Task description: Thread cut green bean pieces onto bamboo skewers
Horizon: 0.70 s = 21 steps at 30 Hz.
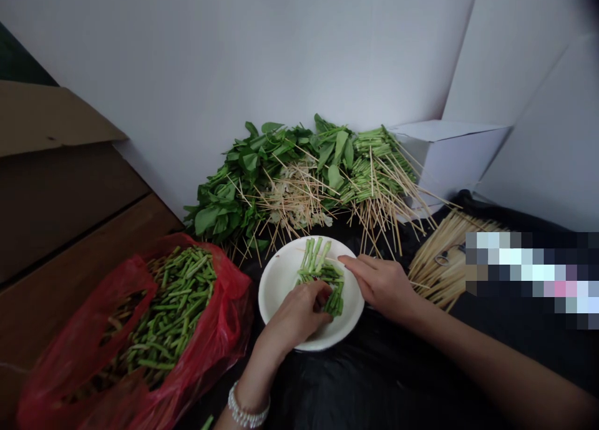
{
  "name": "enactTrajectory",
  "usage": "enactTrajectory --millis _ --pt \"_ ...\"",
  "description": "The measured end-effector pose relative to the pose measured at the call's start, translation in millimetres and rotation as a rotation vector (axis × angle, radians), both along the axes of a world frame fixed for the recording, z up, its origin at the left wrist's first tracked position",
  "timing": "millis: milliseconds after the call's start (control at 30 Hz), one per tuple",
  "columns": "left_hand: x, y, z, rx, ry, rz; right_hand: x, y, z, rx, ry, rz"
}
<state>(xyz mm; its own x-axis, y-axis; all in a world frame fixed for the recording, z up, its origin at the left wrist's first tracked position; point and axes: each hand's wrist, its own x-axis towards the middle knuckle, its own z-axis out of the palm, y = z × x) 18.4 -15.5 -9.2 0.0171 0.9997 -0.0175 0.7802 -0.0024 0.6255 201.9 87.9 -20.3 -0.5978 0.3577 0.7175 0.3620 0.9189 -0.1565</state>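
Note:
A white plate (281, 280) sits on black plastic sheeting, with a row of cut green stems (322, 274) lying on it. My left hand (294, 317) rests on the plate, its fingers curled and pressed on the near end of the stems. My right hand (379, 283) lies at the plate's right rim, fingers together, the index finger reaching over the stems; a thin bamboo skewer seems to run from it across the stems, but I cannot be sure. A bead bracelet (248, 411) circles my left wrist.
A red plastic bag (219, 330) full of cut green stems stands at the left. Skewered leafy greens (243, 180) and skewered stems (379, 168) are piled against the white wall. Loose bamboo skewers (440, 261) lie at the right. A white box (449, 149) and brown cardboard (51, 118) flank the area.

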Motion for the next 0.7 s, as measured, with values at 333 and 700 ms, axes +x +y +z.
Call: enactTrajectory --millis 333,700 --pt "-1 0 -1.5 0.057 -0.054 -0.017 0 -1 2.0 0.003 -0.010 0.001" --pt "-7 11 11.6 0.161 -0.765 0.313 2 0 7.1 0.025 0.037 -0.013"
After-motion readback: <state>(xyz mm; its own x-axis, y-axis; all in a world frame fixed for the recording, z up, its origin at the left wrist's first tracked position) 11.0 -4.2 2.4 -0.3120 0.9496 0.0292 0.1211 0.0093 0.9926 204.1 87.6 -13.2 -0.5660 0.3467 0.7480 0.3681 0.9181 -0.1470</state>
